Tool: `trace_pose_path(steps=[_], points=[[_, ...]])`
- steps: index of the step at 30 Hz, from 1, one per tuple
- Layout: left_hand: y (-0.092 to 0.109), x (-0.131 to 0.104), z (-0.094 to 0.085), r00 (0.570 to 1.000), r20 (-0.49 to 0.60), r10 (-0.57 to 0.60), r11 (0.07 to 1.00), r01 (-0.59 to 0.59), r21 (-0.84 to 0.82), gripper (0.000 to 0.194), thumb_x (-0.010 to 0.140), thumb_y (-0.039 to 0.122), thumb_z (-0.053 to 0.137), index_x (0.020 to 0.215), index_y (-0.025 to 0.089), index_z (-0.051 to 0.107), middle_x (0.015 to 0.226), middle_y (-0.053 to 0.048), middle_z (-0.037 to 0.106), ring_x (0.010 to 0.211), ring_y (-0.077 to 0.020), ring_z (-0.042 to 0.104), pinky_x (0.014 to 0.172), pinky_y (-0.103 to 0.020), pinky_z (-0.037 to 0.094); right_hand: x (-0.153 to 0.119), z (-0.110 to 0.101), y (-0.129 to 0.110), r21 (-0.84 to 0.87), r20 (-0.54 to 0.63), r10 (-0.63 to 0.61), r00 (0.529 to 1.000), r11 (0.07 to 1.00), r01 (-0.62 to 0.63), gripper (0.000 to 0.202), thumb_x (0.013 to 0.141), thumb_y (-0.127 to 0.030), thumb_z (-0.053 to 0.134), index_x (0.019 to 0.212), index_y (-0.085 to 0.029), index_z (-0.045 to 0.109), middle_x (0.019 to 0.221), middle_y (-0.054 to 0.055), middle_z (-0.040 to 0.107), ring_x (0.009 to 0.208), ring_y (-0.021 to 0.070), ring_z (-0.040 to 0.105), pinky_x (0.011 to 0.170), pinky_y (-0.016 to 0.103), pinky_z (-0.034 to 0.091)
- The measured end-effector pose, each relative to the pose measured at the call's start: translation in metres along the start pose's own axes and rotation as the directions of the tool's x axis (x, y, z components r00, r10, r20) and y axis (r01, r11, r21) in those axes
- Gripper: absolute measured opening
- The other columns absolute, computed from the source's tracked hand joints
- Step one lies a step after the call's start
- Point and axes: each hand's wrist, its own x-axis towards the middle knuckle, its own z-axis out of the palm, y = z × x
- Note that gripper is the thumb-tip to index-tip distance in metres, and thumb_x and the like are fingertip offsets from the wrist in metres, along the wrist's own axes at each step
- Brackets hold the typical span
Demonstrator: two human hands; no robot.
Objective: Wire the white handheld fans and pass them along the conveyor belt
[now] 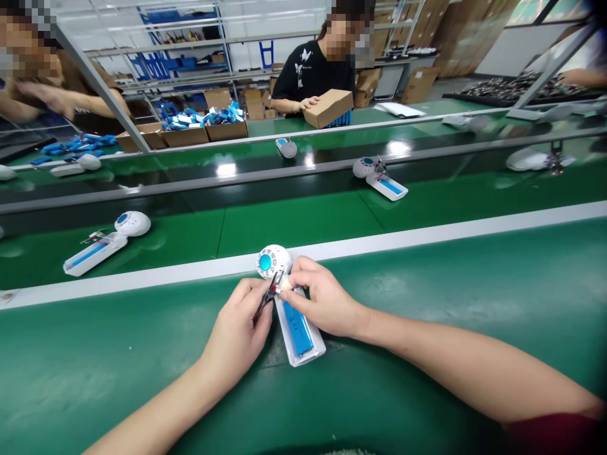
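In front of me on the green surface lies an open white device shell [321,349] with a round head [279,253] and a teal disc on it. A blue battery pack [298,328] sits in its handle. My left hand [241,322] is closed in a pinch on a thin dark part [269,297], possibly a small circuit board, beside the shell's neck. With thumb and index finger, my right hand [327,297] pinches a small whitish piece [286,282] just above the battery. Red and white bits show between the fingertips; their exact form is too small to tell.
Similar white shells, one at the left [97,253] and one at the right [386,186], lie on the green belt [256,215] beyond a white edge strip [379,241]. Across it, a co-worker [313,76] touches a cardboard box [329,107]. Boxes of blue packs [227,129] stand nearby.
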Motion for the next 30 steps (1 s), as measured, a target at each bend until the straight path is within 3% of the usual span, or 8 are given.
trace_pose_path(steps=[7,12,17,21,25,27,28,30], points=[[0.002,-0.006,0.006,0.99,-0.027,0.142,0.976,-0.135,0.171,0.041,0.081,0.008,0.044,0.121,0.017,0.039,0.096,-0.007,0.05,0.083,-0.0129,0.052,0.07,-0.023,0.049,-0.004,-0.001,-0.002,-0.042,0.039,0.035,0.999,0.999,-0.033,0.019,0.077,-0.015,0.051,0.058,-0.014,0.05,0.073,0.0,0.045,0.072,0.0111,0.044,0.064,0.024,0.034],[0.004,-0.011,0.015,0.949,0.057,0.311,0.852,-0.306,0.425,0.056,0.079,0.003,0.043,0.132,0.01,0.024,0.101,-0.015,0.051,0.09,-0.0204,0.052,0.071,-0.031,0.051,-0.01,-0.003,0.0,0.031,0.016,0.025,1.0,0.999,-0.025,0.022,0.079,-0.011,0.048,0.057,-0.014,0.047,0.072,0.0,0.044,0.07,0.011,0.043,0.063,0.024,0.034],[0.007,-0.012,0.025,0.932,0.105,0.347,0.823,-0.357,0.443,0.057,0.079,0.002,0.042,0.133,0.008,0.023,0.097,-0.015,0.053,0.088,-0.0214,0.052,0.07,-0.033,0.052,-0.018,-0.003,0.006,0.069,-0.024,-0.003,1.0,0.998,0.004,0.024,0.078,-0.009,0.047,0.056,-0.014,0.043,0.068,0.0,0.04,0.066,0.0104,0.041,0.06,0.023,0.035],[0.001,-0.005,0.024,0.947,0.066,0.313,0.889,-0.317,0.331,0.047,0.081,0.006,0.041,0.127,0.011,0.034,0.095,-0.012,0.053,0.084,-0.0175,0.054,0.07,-0.027,0.051,-0.016,0.0,0.007,0.042,-0.034,0.005,0.999,0.999,-0.003,0.023,0.079,-0.012,0.05,0.056,-0.014,0.048,0.067,-0.001,0.042,0.065,0.0095,0.043,0.06,0.022,0.036],[-0.038,0.03,-0.01,0.919,0.073,0.388,0.832,-0.383,0.402,0.038,0.083,0.011,0.037,0.12,0.016,0.041,0.103,-0.011,0.052,0.093,-0.0179,0.053,0.077,-0.027,0.049,0.014,-0.01,0.021,-0.097,-0.021,0.051,0.998,0.994,-0.053,0.01,0.078,-0.026,0.054,0.078,-0.017,0.058,0.075,0.0,0.048,0.066,0.0084,0.048,0.063,0.021,0.04],[-0.067,0.055,-0.04,0.9,0.013,0.435,0.738,-0.364,0.568,0.039,0.082,0.013,0.035,0.12,0.017,0.041,0.103,-0.013,0.051,0.091,-0.0234,0.054,0.073,-0.035,0.049,0.039,-0.031,0.039,-0.296,-0.152,0.141,0.978,0.938,-0.181,0.031,0.076,-0.035,0.056,0.103,-0.02,0.053,0.093,0.002,0.051,0.081,0.0113,0.051,0.073,0.023,0.041],[-0.081,0.066,-0.055,0.905,-0.008,0.426,0.718,-0.333,0.612,0.041,0.08,0.011,0.033,0.121,0.018,0.041,0.106,-0.014,0.051,0.093,-0.0283,0.052,0.073,-0.042,0.048,0.052,-0.046,0.05,-0.404,-0.263,0.198,0.944,0.866,-0.294,0.043,0.075,-0.038,0.057,0.113,-0.021,0.047,0.104,0.005,0.05,0.093,0.0143,0.05,0.08,0.026,0.039],[-0.103,0.08,-0.076,0.951,-0.127,0.283,0.643,-0.09,0.76,0.046,0.079,0.014,0.033,0.125,0.019,0.036,0.119,-0.017,0.043,0.104,-0.0397,0.043,0.072,-0.056,0.044,0.074,-0.081,0.075,-0.474,-0.457,0.275,0.846,0.729,-0.493,0.058,0.074,-0.037,0.057,0.124,-0.017,0.036,0.123,0.013,0.039,0.113,0.0243,0.037,0.091,0.038,0.032]])
